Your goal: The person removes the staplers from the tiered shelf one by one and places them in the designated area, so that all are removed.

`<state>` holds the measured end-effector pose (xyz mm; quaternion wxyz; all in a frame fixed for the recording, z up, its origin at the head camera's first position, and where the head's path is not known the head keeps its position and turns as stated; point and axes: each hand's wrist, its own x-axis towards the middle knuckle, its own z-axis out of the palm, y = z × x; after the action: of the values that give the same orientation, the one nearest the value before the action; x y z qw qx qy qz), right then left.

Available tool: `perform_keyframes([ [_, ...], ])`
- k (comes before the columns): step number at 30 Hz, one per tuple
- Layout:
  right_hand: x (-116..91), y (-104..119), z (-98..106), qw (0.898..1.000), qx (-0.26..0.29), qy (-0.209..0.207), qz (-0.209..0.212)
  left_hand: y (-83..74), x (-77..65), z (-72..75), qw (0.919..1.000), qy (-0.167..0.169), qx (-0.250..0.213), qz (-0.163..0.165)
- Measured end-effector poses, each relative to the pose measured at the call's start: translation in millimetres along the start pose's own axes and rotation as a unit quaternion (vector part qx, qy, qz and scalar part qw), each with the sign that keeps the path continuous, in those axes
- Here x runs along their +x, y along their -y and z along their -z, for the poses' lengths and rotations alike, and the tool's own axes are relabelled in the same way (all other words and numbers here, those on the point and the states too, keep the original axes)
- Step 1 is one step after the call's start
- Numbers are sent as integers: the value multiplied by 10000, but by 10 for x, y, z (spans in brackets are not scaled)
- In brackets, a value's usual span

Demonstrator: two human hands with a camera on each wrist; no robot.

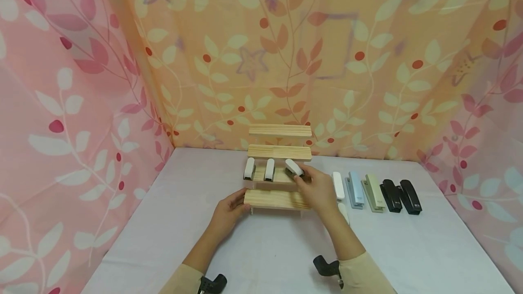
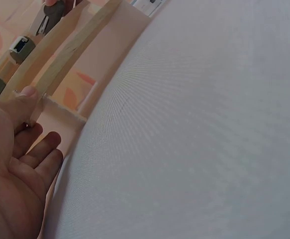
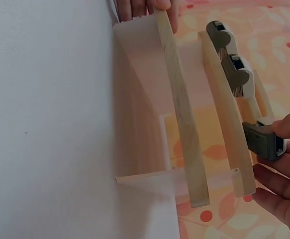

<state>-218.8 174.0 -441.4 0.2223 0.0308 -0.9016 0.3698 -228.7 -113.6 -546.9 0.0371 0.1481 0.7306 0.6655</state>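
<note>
A tiered display stand with pale wooden steps (image 1: 273, 198) and thin whitish side supports stands on the table. My left hand (image 1: 229, 214) grips the left end of its lowest step, thumb on the wood and fingers by the side support (image 2: 60, 109). With the right hand (image 1: 320, 189) I pinch a white stapler (image 1: 293, 167) with a dark base, at the right end of the second step. In the right wrist view its dark end (image 3: 264, 142) sits between thumb and fingers, tilted. Two more white staplers, a left one (image 1: 249, 169) and a middle one (image 1: 269, 169), stand on that step.
Right of the stand, a row lies on the white-covered table (image 1: 163, 248): a white stapler (image 1: 337, 186), a light blue stapler (image 1: 355, 189), a pale green stapler (image 1: 374, 193) and two black staplers (image 1: 410, 197). Another white one (image 1: 343, 212) is partly behind my right wrist. Patterned curtains (image 1: 229, 58) surround the table.
</note>
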Motion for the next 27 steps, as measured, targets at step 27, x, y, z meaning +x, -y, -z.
perform_keyframes([
  [27, -193, -189, 680, 9951, -115, -765, 613, -10, -13, -5, 9999, 41, -82, -69],
])
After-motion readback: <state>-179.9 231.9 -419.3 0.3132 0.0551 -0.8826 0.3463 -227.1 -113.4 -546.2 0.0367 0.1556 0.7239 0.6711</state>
